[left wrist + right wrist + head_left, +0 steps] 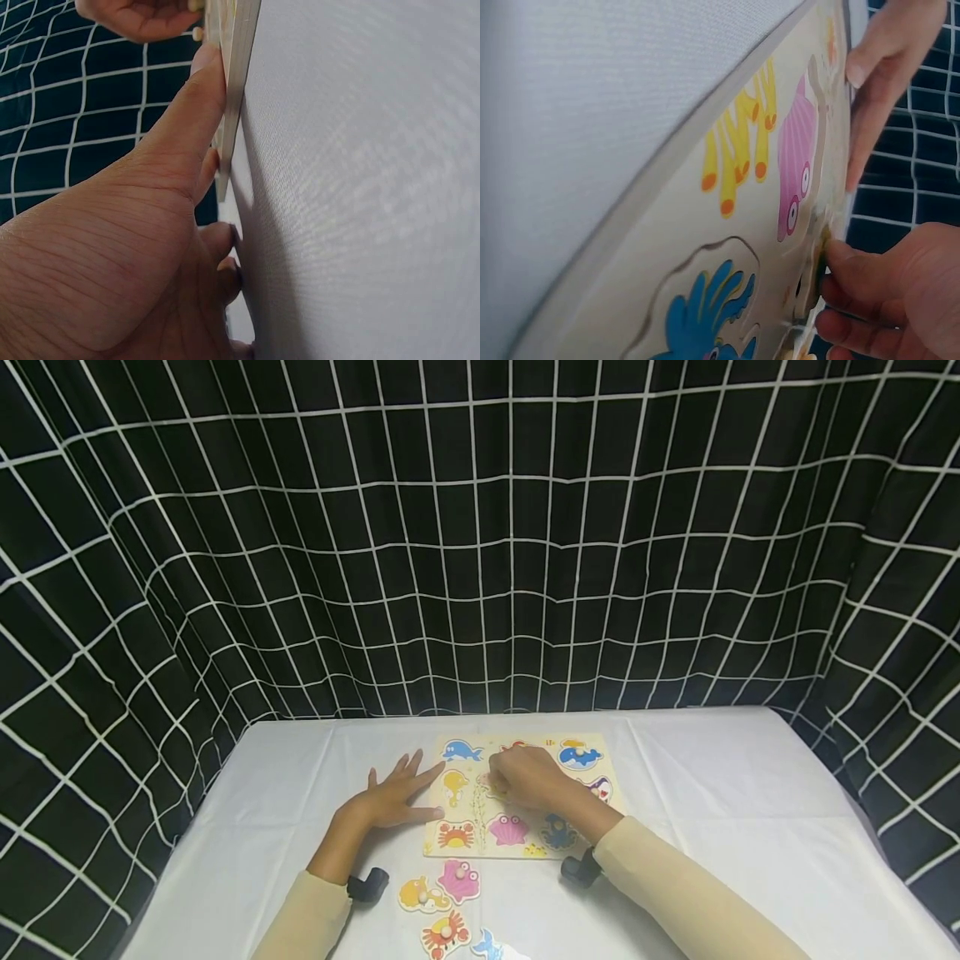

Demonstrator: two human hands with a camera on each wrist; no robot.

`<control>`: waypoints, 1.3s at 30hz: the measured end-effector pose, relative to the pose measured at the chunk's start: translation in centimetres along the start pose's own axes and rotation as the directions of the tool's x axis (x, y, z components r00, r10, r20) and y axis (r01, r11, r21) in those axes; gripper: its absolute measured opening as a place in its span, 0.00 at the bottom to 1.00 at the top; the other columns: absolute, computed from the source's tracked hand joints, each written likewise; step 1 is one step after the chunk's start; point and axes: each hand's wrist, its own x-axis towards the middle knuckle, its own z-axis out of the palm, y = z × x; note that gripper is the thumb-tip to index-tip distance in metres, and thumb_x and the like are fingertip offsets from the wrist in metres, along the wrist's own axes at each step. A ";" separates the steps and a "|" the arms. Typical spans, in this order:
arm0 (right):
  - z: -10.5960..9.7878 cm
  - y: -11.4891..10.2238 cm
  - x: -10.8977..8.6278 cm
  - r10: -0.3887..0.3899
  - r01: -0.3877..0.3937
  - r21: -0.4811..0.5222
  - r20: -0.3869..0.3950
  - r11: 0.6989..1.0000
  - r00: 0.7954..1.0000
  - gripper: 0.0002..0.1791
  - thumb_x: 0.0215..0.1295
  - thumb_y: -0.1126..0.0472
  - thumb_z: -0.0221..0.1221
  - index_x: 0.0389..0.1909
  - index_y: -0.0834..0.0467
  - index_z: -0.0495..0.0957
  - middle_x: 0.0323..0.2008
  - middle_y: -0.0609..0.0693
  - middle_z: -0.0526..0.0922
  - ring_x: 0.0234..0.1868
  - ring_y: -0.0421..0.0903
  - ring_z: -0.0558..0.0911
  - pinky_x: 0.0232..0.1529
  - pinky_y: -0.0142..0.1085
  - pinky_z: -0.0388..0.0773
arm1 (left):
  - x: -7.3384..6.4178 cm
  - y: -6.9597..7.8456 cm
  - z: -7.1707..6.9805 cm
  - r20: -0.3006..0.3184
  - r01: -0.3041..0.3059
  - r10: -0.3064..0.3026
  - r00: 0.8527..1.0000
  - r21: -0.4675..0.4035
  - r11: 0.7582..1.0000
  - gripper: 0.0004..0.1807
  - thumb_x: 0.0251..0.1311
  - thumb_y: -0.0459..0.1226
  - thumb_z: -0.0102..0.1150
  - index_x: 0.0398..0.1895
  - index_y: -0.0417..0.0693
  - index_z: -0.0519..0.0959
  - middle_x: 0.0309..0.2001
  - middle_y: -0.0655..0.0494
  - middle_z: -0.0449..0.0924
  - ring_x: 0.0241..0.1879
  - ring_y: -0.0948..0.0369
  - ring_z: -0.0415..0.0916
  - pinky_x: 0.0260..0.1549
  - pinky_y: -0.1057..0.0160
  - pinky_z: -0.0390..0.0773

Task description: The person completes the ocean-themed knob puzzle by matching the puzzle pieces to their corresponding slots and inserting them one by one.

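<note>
A wooden peg puzzle board (525,852) with sea-animal pictures lies on the white table. My right hand (525,777) is over its middle, thumb and fingers pinching a puzzle piece (810,277) at the board's surface; the hand hides most of it, so I cannot tell which animal it shows. Fingers spread, my left hand (390,797) rests at the board's left edge, its thumb (199,82) touching the board. A knobbed blue whale piece (588,760) sits at the board's top right. The pink shell (795,161) and blue octopus (705,319) pictures show without knobs.
Loose knobbed pieces lie before the board: a pink shell (459,883), a yellow seahorse (415,895), a red crab (442,939) and, partly cut off by the frame, a blue one (487,945). A black curtain with white grid lines (510,568) encloses the table.
</note>
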 end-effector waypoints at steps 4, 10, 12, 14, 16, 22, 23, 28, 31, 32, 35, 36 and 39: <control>0.1 -0.1 0.1 -0.004 0.004 0.002 0.007 1.000 1.000 0.15 0.63 0.66 0.65 0.21 0.48 0.72 0.17 0.41 0.69 0.21 0.40 0.68 0.25 0.33 0.67 | -0.1 0.1 0.1 -0.004 0.001 -0.001 1.000 -0.001 1.000 0.47 0.60 0.68 0.58 0.80 0.67 0.57 0.82 0.45 0.42 0.81 0.45 0.35 0.69 0.25 0.35; 0.3 -0.1 0.1 0.000 0.000 0.003 0.007 1.000 1.000 0.11 0.64 0.64 0.66 0.25 0.49 0.77 0.19 0.40 0.73 0.22 0.39 0.70 0.27 0.33 0.70 | -0.2 0.1 0.0 -0.005 0.004 -0.004 1.000 -0.001 1.000 0.46 0.61 0.66 0.58 0.80 0.66 0.57 0.82 0.45 0.42 0.81 0.44 0.34 0.68 0.25 0.35; 0.3 -0.1 0.1 0.004 -0.005 0.006 0.014 1.000 1.000 0.09 0.64 0.64 0.66 0.27 0.50 0.79 0.21 0.40 0.75 0.22 0.39 0.71 0.29 0.33 0.71 | -0.3 0.1 0.0 -0.002 0.001 -0.001 1.000 -0.003 1.000 0.47 0.61 0.66 0.58 0.80 0.65 0.57 0.82 0.45 0.42 0.80 0.44 0.34 0.68 0.25 0.35; 0.3 -0.1 0.2 0.009 -0.010 0.011 0.024 1.000 1.000 0.07 0.64 0.64 0.66 0.28 0.51 0.80 0.23 0.40 0.76 0.23 0.39 0.71 0.31 0.33 0.72 | -0.4 0.2 -0.1 0.005 -0.001 0.001 1.000 -0.002 1.000 0.47 0.61 0.66 0.58 0.81 0.65 0.56 0.82 0.44 0.42 0.80 0.44 0.34 0.68 0.25 0.35; 0.2 0.0 0.3 0.007 -0.007 0.016 0.028 1.000 1.000 0.07 0.64 0.64 0.66 0.28 0.51 0.80 0.23 0.41 0.76 0.24 0.40 0.72 0.32 0.33 0.73 | -0.4 0.2 -0.1 0.007 -0.003 0.003 1.000 -0.005 1.000 0.46 0.62 0.66 0.58 0.81 0.65 0.56 0.82 0.44 0.41 0.80 0.44 0.34 0.68 0.25 0.35; 0.0 0.1 0.6 0.018 -0.019 0.029 0.048 0.999 0.999 0.10 0.60 0.67 0.69 0.26 0.51 0.79 0.22 0.41 0.73 0.28 0.41 0.72 0.34 0.35 0.73 | -0.4 0.2 -0.3 0.009 0.000 0.000 1.000 -0.006 1.000 0.46 0.63 0.65 0.58 0.81 0.65 0.56 0.82 0.45 0.40 0.81 0.44 0.33 0.69 0.26 0.34; -0.1 0.1 0.6 0.023 -0.025 0.031 0.059 0.999 0.998 0.10 0.61 0.66 0.69 0.27 0.51 0.79 0.22 0.41 0.73 0.28 0.41 0.72 0.35 0.35 0.73 | -0.4 0.2 -0.3 0.009 0.000 0.000 1.000 -0.008 1.000 0.46 0.62 0.65 0.58 0.81 0.65 0.56 0.82 0.45 0.40 0.81 0.44 0.33 0.68 0.25 0.34; -0.4 0.3 0.5 0.017 -0.022 0.049 0.089 0.999 0.996 0.08 0.66 0.61 0.67 0.27 0.50 0.80 0.22 0.41 0.74 0.28 0.41 0.73 0.34 0.35 0.73 | -0.4 0.3 -0.2 0.011 -0.001 0.001 1.000 -0.018 1.000 0.47 0.62 0.65 0.58 0.81 0.64 0.57 0.82 0.44 0.41 0.80 0.43 0.34 0.68 0.25 0.34; -0.5 0.6 0.4 0.004 -0.007 0.040 0.084 0.999 0.996 0.08 0.67 0.60 0.67 0.28 0.49 0.80 0.22 0.39 0.75 0.28 0.41 0.73 0.34 0.35 0.73 | -0.2 0.3 -0.1 0.016 -0.002 0.002 1.000 -0.011 1.000 0.47 0.62 0.67 0.57 0.81 0.66 0.55 0.82 0.45 0.40 0.81 0.45 0.33 0.69 0.26 0.33; -0.5 0.8 0.4 0.004 -0.007 0.034 0.084 0.999 0.996 0.08 0.68 0.59 0.66 0.28 0.48 0.80 0.22 0.39 0.75 0.28 0.40 0.73 0.34 0.35 0.73 | -0.2 0.3 -0.1 0.014 -0.004 0.004 1.000 -0.010 1.000 0.47 0.62 0.67 0.57 0.81 0.66 0.55 0.82 0.45 0.40 0.81 0.45 0.32 0.69 0.26 0.33; -0.5 1.1 0.4 0.008 -0.012 0.040 0.091 0.999 0.996 0.09 0.68 0.60 0.65 0.28 0.47 0.80 0.23 0.37 0.75 0.29 0.40 0.73 0.35 0.35 0.73 | -0.1 0.2 0.0 0.013 -0.006 0.006 1.000 -0.009 1.000 0.47 0.61 0.67 0.57 0.81 0.68 0.55 0.82 0.46 0.39 0.81 0.45 0.32 0.69 0.26 0.32; -0.4 1.2 0.4 0.012 -0.017 0.048 0.099 0.999 0.995 0.09 0.68 0.61 0.65 0.28 0.47 0.80 0.24 0.37 0.75 0.29 0.40 0.73 0.35 0.34 0.73 | -0.1 0.2 0.0 0.013 -0.006 0.006 1.000 -0.009 1.000 0.47 0.61 0.67 0.57 0.81 0.67 0.55 0.82 0.46 0.39 0.81 0.45 0.33 0.69 0.26 0.32; -0.4 1.2 0.3 0.022 -0.030 0.076 0.109 0.997 0.994 0.09 0.67 0.63 0.66 0.28 0.47 0.81 0.24 0.37 0.76 0.30 0.40 0.74 0.36 0.34 0.73 | -0.2 0.2 -0.1 0.011 -0.006 0.006 1.000 -0.010 1.000 0.47 0.61 0.67 0.57 0.81 0.67 0.56 0.82 0.45 0.40 0.81 0.45 0.33 0.69 0.26 0.33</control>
